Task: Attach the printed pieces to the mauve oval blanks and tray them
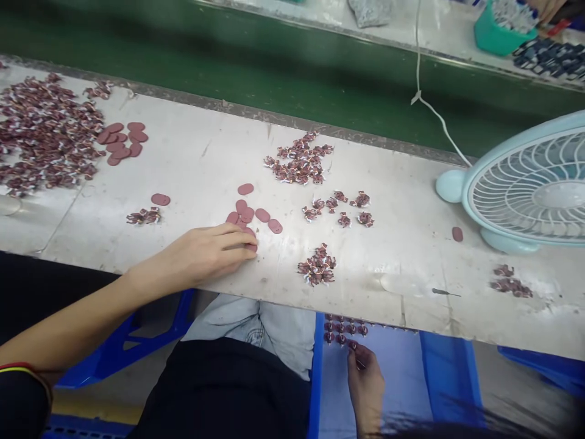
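My left hand [208, 253] lies flat on the white worktable [402, 256], its fingertips pressed on a maroon oval disc at the near end of a small group of such discs [250, 212]. My right hand [365, 381] is below the table edge, over a blue tray [402, 378]. Its fingertips pinch a small maroon coil part [353, 346] at the end of a row of coil parts [343, 329] laid on that tray. A little pile of the same coil parts [317, 268] sits on the table just right of my left hand.
A big heap of coil parts [43, 134] and more discs [122, 140] lie at far left. Another pile [299, 160] is at mid table. A pale blue fan [525, 186] stands at right with its white cord [429, 103]. Behind runs a green belt [274, 67].
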Demonstrator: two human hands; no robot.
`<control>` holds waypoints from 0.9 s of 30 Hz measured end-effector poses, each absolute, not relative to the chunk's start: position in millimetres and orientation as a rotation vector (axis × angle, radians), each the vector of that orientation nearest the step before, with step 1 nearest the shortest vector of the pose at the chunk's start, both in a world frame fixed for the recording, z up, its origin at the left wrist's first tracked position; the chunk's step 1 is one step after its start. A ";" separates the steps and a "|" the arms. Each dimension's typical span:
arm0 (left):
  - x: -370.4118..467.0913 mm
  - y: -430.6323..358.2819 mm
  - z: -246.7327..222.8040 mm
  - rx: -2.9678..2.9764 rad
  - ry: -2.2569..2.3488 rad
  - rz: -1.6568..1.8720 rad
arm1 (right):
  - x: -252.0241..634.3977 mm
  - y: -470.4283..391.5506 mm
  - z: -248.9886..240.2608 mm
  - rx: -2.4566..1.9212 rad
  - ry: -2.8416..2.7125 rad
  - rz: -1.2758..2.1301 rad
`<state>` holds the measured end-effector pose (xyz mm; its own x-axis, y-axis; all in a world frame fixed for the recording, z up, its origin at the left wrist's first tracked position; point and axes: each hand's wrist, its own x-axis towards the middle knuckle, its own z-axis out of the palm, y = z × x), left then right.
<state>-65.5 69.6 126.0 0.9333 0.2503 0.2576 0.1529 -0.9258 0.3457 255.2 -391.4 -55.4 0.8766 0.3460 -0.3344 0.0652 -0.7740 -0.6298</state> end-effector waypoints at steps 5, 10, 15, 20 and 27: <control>-60.8 64.7 137.0 2.489 0.274 0.553 | 265.3 -399.5 -75.8 -2.489 -0.253 0.628; -58.8 53.2 135.0 2.173 0.229 0.634 | 270.5 -405.5 -91.8 -2.502 -0.273 0.681; -61.6 52.6 123.8 2.015 0.257 0.667 | 272.7 -408.7 -94.5 -2.492 -0.289 0.685; -67.5 49.8 117.3 1.749 0.273 0.662 | 273.9 -401.8 -89.4 -2.485 -0.267 0.668; -73.2 41.3 117.1 1.403 0.290 0.653 | 270.4 -379.8 -44.9 -2.469 -0.157 0.616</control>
<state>-73.2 41.3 117.1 0.7933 0.5794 0.1871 -0.2504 0.0303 0.9677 270.4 -379.8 -44.9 0.8862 0.2440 -0.3939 -0.0260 -0.8227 -0.5679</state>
